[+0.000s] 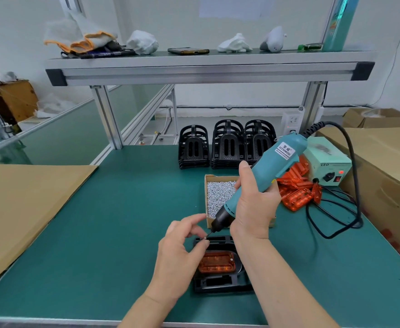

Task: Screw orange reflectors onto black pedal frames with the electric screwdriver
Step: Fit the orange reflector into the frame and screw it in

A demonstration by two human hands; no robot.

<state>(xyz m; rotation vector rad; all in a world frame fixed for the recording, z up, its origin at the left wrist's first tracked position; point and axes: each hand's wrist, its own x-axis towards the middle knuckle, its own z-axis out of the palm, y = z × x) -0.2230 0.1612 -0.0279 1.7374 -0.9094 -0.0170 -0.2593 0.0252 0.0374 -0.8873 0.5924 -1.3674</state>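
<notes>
The single wide-angle head camera is looking forward and down from the near edge of the bench. It is sitting close above the left hand and right hand, also taking in the far edge and shelf.

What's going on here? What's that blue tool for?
A person is fixing an orange reflector onto a black pedal frame lying on the green table. The right hand grips the electric screwdriver, and the left hand pinches a small screw at its tip. A box of screws, spare reflectors and stacked frames wait behind.
</notes>
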